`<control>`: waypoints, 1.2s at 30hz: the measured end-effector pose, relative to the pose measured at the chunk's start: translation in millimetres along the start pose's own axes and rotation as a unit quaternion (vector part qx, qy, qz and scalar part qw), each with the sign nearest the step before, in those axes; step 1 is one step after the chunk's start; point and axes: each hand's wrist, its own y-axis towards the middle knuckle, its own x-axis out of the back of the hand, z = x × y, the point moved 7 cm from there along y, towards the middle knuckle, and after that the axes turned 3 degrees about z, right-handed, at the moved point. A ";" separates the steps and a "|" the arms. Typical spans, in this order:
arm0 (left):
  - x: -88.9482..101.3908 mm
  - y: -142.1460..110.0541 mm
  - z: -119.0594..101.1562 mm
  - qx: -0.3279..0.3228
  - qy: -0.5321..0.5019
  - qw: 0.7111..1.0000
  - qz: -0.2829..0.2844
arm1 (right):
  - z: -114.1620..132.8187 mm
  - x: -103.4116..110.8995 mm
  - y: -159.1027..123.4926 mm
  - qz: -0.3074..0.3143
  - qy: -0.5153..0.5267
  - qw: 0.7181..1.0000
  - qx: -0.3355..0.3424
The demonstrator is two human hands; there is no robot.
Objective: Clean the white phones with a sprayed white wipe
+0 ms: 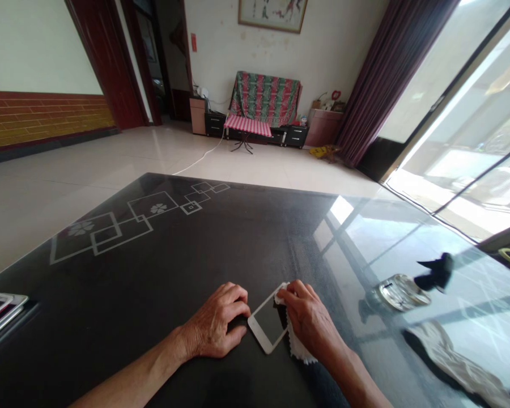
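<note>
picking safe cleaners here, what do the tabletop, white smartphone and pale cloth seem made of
Tabletop: glossy, probably glass, showing mirror-like reflections. White smartphone: smooth, perhaps glass-fronted; flat dark face. Pale cloth: matte fabric, fibre uncertain; zigzag edge.

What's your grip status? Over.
Right grip: holding white zigzag-edged cloth on white-framed rectangular phone. Left grip: at phone's edge. Round clear-glass dish: off right, not blocking.
</note>
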 end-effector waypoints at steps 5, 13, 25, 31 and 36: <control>-9.7 -1.3 -12.6 -0.036 -0.001 0.999 0.025 | 8.7 -3.6 -6.4 0.010 0.046 0.998 0.041; -18.1 -1.3 -20.0 -0.016 0.029 0.999 0.021 | -18.5 2.9 -33.1 -0.003 0.043 0.998 -0.037; -26.8 -2.4 -40.9 0.037 0.059 0.998 0.001 | -38.8 -0.2 -12.2 -0.045 0.055 0.995 -0.070; -26.5 -15.2 -45.9 0.092 0.078 0.992 -0.031 | -30.6 -5.1 -0.6 -0.037 0.063 0.996 -0.056; -25.5 -21.5 -45.3 0.106 0.072 0.991 -0.045 | -16.7 -9.6 11.1 -0.026 0.066 0.997 -0.037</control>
